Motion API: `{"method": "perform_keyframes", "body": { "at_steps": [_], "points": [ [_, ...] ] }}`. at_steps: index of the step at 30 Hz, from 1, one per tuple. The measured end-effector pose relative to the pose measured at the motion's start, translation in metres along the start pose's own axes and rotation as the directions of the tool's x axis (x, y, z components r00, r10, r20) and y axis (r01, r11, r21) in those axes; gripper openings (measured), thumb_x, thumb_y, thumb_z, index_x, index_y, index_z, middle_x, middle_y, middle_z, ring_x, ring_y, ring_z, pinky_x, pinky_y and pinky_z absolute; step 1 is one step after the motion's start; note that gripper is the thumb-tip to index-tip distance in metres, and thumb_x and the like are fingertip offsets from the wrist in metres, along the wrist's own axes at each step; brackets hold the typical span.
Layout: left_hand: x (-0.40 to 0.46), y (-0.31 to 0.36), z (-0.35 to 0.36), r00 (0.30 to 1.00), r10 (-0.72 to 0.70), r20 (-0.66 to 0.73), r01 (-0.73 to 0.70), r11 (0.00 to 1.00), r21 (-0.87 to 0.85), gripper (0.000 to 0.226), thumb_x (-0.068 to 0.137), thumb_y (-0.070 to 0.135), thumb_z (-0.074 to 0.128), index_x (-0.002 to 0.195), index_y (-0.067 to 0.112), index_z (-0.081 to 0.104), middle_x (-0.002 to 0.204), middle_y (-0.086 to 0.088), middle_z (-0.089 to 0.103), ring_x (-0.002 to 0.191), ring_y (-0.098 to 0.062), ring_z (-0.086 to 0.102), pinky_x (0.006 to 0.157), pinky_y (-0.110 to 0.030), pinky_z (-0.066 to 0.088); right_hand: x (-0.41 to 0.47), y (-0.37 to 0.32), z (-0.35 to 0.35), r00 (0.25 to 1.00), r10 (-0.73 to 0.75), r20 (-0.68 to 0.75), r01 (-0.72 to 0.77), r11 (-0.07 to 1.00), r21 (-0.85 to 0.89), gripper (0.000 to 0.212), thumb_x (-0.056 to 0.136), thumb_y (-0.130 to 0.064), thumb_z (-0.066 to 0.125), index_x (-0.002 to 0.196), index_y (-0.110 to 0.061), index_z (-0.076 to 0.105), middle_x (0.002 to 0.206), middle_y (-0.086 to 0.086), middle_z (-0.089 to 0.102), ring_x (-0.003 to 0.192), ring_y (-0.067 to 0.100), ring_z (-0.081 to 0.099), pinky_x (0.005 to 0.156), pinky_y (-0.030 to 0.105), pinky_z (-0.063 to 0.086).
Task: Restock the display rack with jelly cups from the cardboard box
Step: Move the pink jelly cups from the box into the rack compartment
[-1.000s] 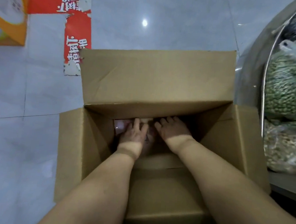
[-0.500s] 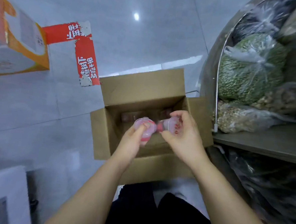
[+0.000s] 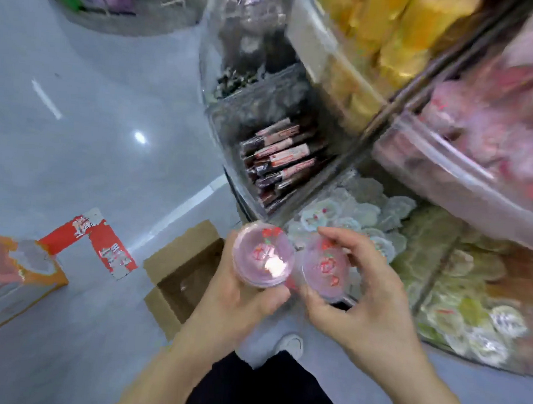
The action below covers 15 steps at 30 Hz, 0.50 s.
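We hold two pink jelly cups side by side in front of us, their printed lids facing up. Our left hand (image 3: 240, 297) curls around the left jelly cup (image 3: 263, 258) from below, and our right hand (image 3: 368, 301) grips the right jelly cup (image 3: 325, 269) with the thumb under it and the fingers arched over its far rim. The two cups touch, or nearly touch, at their edges. Below and to the left, the cardboard box (image 3: 179, 277) sits open on the grey floor (image 3: 92, 128), partly hidden behind our left wrist. To the right rises the display rack (image 3: 386, 115), blurred in places: a clear bin of pale jelly cups (image 3: 351, 216) lies just beyond our right hand, a bin of dark red packets (image 3: 280, 162) stands above it, and an upper bin holds pink cups (image 3: 498, 122) behind a clear front. Yellow packs (image 3: 394, 31) fill the shelf above. A red floor sticker (image 3: 100, 241) and an orange carton (image 3: 8, 273) lie to the left of the box.
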State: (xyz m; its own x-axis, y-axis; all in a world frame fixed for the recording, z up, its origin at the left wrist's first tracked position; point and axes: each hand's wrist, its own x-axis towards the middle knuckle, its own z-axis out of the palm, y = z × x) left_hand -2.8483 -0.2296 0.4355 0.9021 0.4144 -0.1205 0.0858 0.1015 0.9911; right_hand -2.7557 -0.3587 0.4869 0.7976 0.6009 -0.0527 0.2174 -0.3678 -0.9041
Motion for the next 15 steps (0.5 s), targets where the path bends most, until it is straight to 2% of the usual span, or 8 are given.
{"method": "perform_keyframes", "body": {
  "at_steps": [2,4,6,8,11,15],
  "points": [
    [0.01,0.026,0.021,0.994,0.055,0.09,-0.06,0.996,0.059,0.049,0.07,0.038,0.063,0.115,0.052,0.047,0.113,0.021,0.061,0.107,0.007,0.055,0.086,-0.008,0.042,-0.007,-0.015,-0.035,0.996,-0.001,-0.091,0.007,0.998,0.063,0.047,0.06,-0.033,0.065,0.105,-0.042,0.053,0.106,-0.022,0.06,0.1,-0.003,0.058,0.084,0.008,0.041],
    [0.019,0.05,0.046,0.975,0.13,0.178,-0.149,0.984,0.096,0.046,0.074,0.04,0.064,0.113,0.056,0.047,0.114,0.027,0.059,0.107,0.008,0.055,0.087,-0.008,0.042,-0.016,-0.024,-0.069,0.99,-0.003,-0.142,0.024,0.989,0.148,0.044,0.062,-0.032,0.065,0.104,-0.039,0.055,0.102,-0.026,0.06,0.094,-0.007,0.059,0.079,0.005,0.042],
    [0.029,0.07,0.074,0.952,0.207,0.224,-0.236,0.965,0.113,0.046,0.071,0.041,0.07,0.111,0.049,0.048,0.111,0.023,0.06,0.103,0.003,0.057,0.083,-0.008,0.043,-0.023,-0.027,-0.101,0.986,-0.011,-0.167,0.05,0.971,0.232,0.042,0.064,-0.022,0.065,0.104,-0.032,0.057,0.096,-0.03,0.062,0.083,-0.013,0.058,0.07,0.002,0.043],
    [0.038,0.086,0.102,0.944,0.256,0.21,-0.281,0.955,0.099,0.051,0.063,0.042,0.077,0.105,0.042,0.048,0.104,0.021,0.06,0.095,0.001,0.059,0.078,-0.011,0.045,-0.028,-0.025,-0.126,0.982,0.008,-0.187,0.051,0.95,0.309,0.043,0.065,-0.008,0.059,0.103,-0.028,0.059,0.092,-0.031,0.063,0.076,-0.014,0.057,0.066,0.004,0.046],
    [0.049,0.097,0.14,0.92,0.298,0.253,-0.311,0.951,0.008,0.056,0.062,0.031,0.075,0.105,0.026,0.04,0.097,0.033,0.055,0.09,0.011,0.056,0.073,-0.007,0.045,-0.029,-0.022,-0.153,0.976,0.015,-0.218,0.061,0.94,0.336,0.047,0.064,-0.008,0.067,0.103,-0.034,0.061,0.101,-0.028,0.062,0.093,-0.007,0.058,0.078,0.014,0.049],
    [0.062,0.104,0.162,0.88,0.265,0.394,-0.26,0.963,-0.067,0.053,0.072,0.03,0.06,0.119,0.021,0.038,0.106,0.03,0.058,0.102,0.009,0.055,0.081,-0.008,0.044,-0.021,-0.018,-0.174,0.942,0.043,-0.334,0.073,0.942,0.328,0.058,0.056,-0.02,0.083,0.105,-0.036,0.056,0.102,-0.023,0.064,0.1,-0.008,0.058,0.073,0.01,0.05]
  ]
}}
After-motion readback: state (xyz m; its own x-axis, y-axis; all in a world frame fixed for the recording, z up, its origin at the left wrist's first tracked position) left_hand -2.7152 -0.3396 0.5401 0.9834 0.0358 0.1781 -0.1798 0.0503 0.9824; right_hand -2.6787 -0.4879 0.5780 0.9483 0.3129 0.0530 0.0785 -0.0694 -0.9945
